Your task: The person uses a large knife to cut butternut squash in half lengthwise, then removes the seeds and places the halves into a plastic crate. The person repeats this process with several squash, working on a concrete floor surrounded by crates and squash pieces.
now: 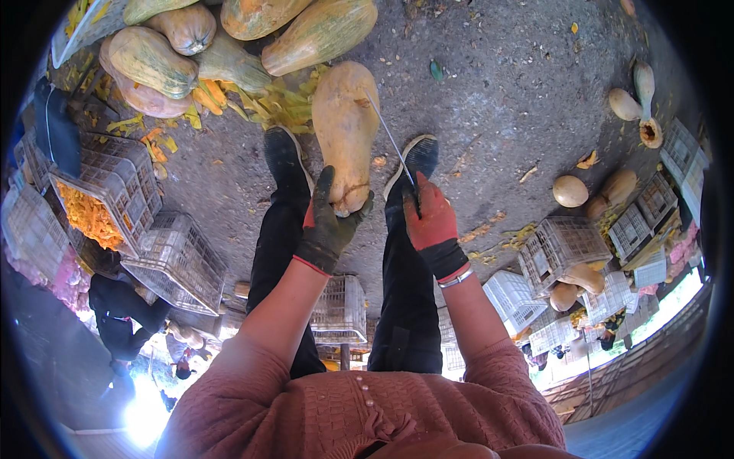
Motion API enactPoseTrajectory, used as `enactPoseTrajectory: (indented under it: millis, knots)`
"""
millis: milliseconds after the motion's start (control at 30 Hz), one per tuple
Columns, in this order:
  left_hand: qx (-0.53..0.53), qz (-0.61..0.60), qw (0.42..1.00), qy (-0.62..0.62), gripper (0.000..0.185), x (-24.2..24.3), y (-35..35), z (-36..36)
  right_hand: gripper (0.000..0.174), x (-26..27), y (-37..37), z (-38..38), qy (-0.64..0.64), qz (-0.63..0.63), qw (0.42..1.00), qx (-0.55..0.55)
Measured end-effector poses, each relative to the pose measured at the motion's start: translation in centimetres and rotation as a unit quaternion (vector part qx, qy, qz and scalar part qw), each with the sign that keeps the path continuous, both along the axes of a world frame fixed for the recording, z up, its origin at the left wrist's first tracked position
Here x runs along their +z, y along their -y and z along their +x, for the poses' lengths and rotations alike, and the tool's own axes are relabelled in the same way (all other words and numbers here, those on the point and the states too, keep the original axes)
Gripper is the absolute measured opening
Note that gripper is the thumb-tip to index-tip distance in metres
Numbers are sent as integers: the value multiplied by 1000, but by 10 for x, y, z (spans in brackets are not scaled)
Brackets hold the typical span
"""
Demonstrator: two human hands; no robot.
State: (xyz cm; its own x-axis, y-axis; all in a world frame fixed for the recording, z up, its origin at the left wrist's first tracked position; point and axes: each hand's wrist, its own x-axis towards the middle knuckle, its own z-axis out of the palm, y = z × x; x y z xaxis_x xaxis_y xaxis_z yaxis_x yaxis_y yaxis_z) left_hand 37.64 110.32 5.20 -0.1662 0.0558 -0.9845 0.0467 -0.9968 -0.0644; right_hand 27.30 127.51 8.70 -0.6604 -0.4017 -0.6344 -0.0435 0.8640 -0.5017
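Observation:
A large tan squash (346, 123) lies lengthwise between my shoes. My left hand (332, 221), in a dark coated work glove, grips the squash's near end, thumb and fingers on either side of it. In my right hand (427, 212), in a red and black glove, is the dark handle of a long thin knife (390, 132). Its blade slants up and left, and the tip meets the squash near a small brown mark on the upper right side. Whether the tip has entered the flesh, I cannot tell.
Several big squashes (152, 63) are heaped at upper left, with yellow peelings (281, 100) beside them. A plastic crate of orange scraps (89, 215) and an empty-looking crate (175, 261) stand left. More crates (565, 252) and squashes (570, 191) are at right. People are in the background.

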Motion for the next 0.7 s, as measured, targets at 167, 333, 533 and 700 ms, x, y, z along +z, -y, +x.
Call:
enactPoseTrajectory:
  millis: [167, 333, 533, 700]
  knots:
    - [-14, 16, 998, -52, 55, -13, 0, 15, 45, 8, 6, -11, -10, -42, 999, 32]
    - [-208, -243, 947, 37, 67, -5, 1, -1, 45, -9, 1, -4, 78, -39, 983, -161]
    - [-610, -553, 549, 144, 100, 9, 23, -8, 47, -24, -3, -3, 115, -65, 937, -324]
    - [-498, -584, 631, 110, 95, -5, 48, -4, 46, -16, 3, -4, 101, -56, 955, -274]
